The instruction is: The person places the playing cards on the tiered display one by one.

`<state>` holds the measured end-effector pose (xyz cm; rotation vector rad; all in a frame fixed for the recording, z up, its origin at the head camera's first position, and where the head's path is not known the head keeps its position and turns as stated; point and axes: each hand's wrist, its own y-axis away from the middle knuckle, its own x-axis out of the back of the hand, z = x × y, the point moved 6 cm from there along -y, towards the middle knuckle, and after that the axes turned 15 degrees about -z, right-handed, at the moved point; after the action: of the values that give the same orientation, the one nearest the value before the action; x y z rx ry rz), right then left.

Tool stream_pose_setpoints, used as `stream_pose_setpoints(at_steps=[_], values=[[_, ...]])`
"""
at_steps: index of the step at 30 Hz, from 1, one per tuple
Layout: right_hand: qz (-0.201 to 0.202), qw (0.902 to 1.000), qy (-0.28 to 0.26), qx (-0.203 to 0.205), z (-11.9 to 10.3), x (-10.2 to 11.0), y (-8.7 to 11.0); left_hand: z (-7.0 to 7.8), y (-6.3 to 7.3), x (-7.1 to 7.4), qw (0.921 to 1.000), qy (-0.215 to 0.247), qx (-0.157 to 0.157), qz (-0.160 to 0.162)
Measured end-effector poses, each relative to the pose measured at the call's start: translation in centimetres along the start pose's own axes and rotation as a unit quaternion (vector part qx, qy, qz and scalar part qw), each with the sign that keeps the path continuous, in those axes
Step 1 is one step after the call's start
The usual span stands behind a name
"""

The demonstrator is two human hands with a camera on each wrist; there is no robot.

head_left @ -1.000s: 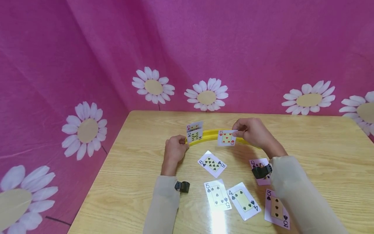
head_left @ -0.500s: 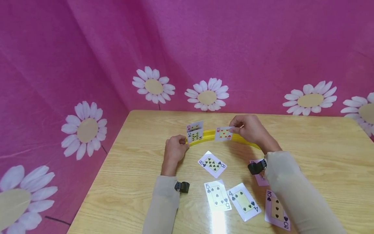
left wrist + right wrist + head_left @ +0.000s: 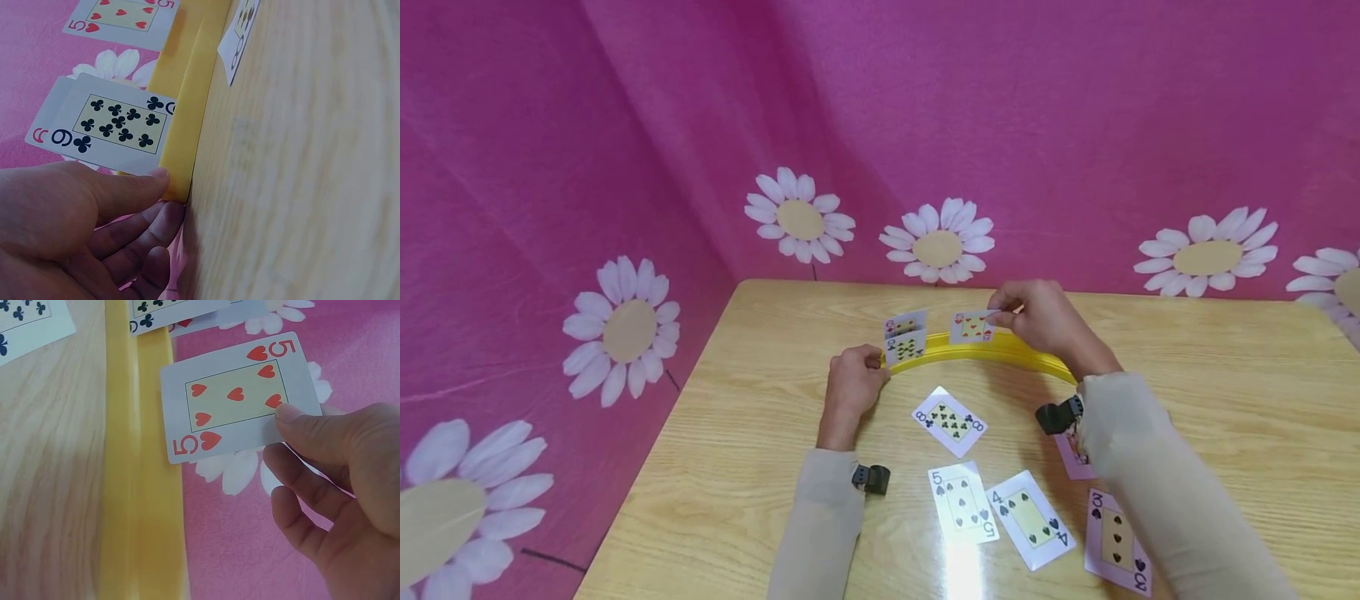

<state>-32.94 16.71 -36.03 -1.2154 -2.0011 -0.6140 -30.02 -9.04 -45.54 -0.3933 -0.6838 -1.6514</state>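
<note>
A curved yellow card holder (image 3: 977, 348) stands on the table, a nine of clubs (image 3: 122, 125) upright in it at the left, with a red-numbered card (image 3: 910, 322) mostly hidden behind. My left hand (image 3: 856, 382) grips the holder's left end, thumb on top near the nine and fingers beneath. With thumb and fingers my right hand (image 3: 1041, 317) pinches a five of hearts (image 3: 234, 397) by its right side. In the head view this card appears face-on over the holder's middle. Whether its lower edge touches the holder, I cannot tell.
Face up in front of the holder lie an eight of clubs (image 3: 950, 422), a five of spades (image 3: 962, 502), a four of spades (image 3: 1031, 520) and a three of spades (image 3: 1117, 543). Another card (image 3: 1077, 461) is partly under the right forearm. Pink flowered cloth (image 3: 1045, 125) hangs behind the table.
My right hand has moved up and slightly left, carrying the five of hearts from before the holder's front edge to over its back part. The left hand stays at the holder's end.
</note>
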Motion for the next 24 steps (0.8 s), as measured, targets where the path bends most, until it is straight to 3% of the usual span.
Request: stream_pose_setpoints(at_steps=[24], values=[[0.001,1.0,0.004,0.006,-1.0,-0.6,-2.1,-0.1,-0.2,0.1,0.9999,-0.011,-0.006,-0.002]])
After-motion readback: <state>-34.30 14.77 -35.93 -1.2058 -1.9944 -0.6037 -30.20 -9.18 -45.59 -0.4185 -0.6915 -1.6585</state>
